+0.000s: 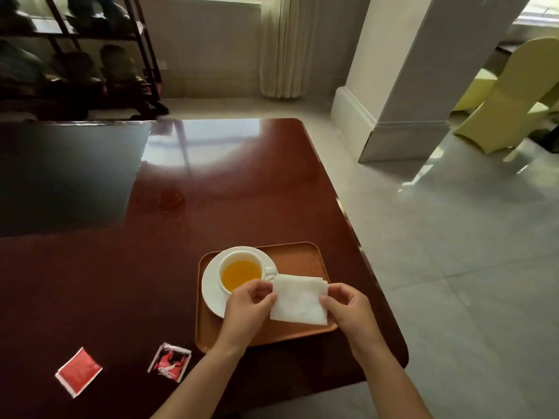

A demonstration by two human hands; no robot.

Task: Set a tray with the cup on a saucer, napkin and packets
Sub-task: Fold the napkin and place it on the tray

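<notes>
Partly hidden saucer (211, 285) under left hand (246, 303)

Dining hall: covered chairs (514, 95), polished table (211, 176)

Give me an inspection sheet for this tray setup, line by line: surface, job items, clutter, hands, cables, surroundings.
Surface: glossy dark red table, strong window glare, a faint smudge near the middle.
Job's things: wooden tray near the table's right edge; cup of orange liquid sits on the saucer in the tray's left half; white napkin over the tray's right half; red packet and red-and-black packet lie on the table, off the tray.
Clutter: nothing seen.
Hands: left hand and right hand each pinch a side edge of the napkin.
Cables: nothing seen.
Surroundings: dark shelf rack, curtain, white pillar, yellow chairs, tiled floor.
</notes>
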